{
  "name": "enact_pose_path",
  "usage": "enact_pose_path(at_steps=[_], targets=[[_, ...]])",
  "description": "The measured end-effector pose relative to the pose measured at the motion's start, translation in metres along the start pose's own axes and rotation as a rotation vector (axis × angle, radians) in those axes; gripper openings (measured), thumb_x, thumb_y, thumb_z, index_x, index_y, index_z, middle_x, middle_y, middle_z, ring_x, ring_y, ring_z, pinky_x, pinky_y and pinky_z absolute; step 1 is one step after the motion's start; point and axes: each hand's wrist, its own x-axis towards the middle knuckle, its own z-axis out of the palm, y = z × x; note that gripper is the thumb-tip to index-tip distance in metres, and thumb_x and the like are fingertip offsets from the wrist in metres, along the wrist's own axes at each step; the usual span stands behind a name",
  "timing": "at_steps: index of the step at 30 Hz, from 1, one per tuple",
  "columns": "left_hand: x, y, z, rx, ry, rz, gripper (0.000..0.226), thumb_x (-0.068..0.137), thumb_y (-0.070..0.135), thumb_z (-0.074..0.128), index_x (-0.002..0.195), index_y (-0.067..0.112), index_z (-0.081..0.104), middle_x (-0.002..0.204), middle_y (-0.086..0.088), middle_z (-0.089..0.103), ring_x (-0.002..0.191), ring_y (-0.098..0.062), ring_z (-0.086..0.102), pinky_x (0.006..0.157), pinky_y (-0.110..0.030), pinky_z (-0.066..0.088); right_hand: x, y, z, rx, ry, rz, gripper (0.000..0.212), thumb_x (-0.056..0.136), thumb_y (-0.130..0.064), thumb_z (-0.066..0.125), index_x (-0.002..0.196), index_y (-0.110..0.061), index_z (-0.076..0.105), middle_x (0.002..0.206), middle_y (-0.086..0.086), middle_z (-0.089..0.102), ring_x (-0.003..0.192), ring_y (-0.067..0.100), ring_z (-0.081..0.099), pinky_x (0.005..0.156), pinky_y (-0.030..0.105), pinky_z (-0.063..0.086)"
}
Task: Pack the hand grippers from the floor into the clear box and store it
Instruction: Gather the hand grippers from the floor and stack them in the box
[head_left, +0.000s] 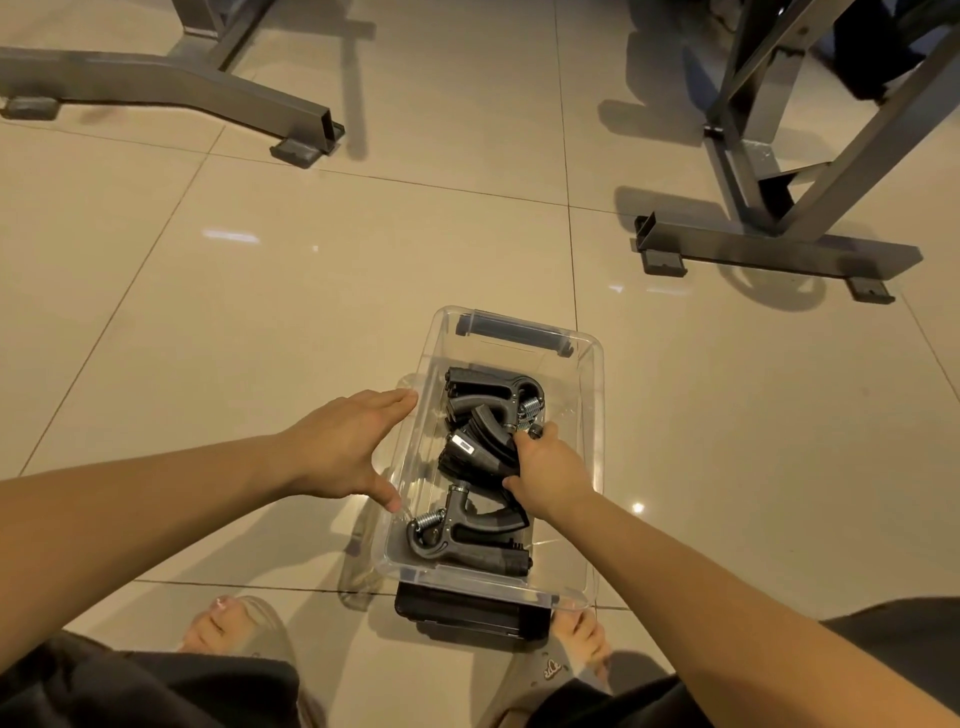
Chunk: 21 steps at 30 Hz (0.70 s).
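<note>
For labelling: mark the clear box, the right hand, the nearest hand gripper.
clear box (597, 415), head view, right rim
right hand (550, 469), head view, its back
nearest hand gripper (467, 555), head view, handle

Clear box (592, 415) on tiled floor (208, 312), 3 hand grippers (488, 400) inside, right hand (550, 475) gripping 1

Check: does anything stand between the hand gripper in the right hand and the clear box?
Nothing visible. The clear box is lidless, and the right hand holds the hand gripper already inside it, between the far gripper and the near gripper. The left hand is at the box's outer wall, off the opening.
</note>
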Motion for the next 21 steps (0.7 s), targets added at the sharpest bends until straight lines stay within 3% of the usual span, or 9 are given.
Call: enact_pose_path(at_steps=[6,15,21], targets=[[0.002,-0.001,0.0,-0.002,-0.004,-0.007,0.133,0.065,0.071,0.078,0.162,0.018,0.005,0.17,0.003,0.007,0.155,-0.017,0.013,0.124,-0.03,0.017,0.001,-0.001,-0.005,-0.004,0.039,-0.01,0.048,0.086,-0.034,0.077,0.124,-0.015,0.056,0.136,0.014,0.037,0.1,0.03,0.06,0.082,0.038,0.054],[-0.002,-0.001,-0.002,0.032,-0.01,-0.022,0.135,0.064,0.074,0.077,0.162,0.017,0.006,0.17,0.002,0.008,0.154,-0.019,0.015,0.123,-0.031,0.019,0.003,-0.001,-0.006,0.031,0.028,0.008,0.055,0.082,-0.035,0.081,0.129,-0.016,0.058,0.136,0.012,0.038,0.098,0.032,0.063,0.086,0.041,0.056],[-0.02,0.007,-0.013,0.051,-0.025,-0.084,0.127,0.068,0.07,0.078,0.162,0.021,0.009,0.17,0.001,0.009,0.154,-0.022,0.017,0.122,-0.036,0.023,-0.011,-0.012,-0.022,0.07,0.079,-0.002,0.056,0.085,-0.038,0.078,0.131,-0.016,0.055,0.147,0.012,0.033,0.102,0.029,0.064,0.087,0.039,0.056]])
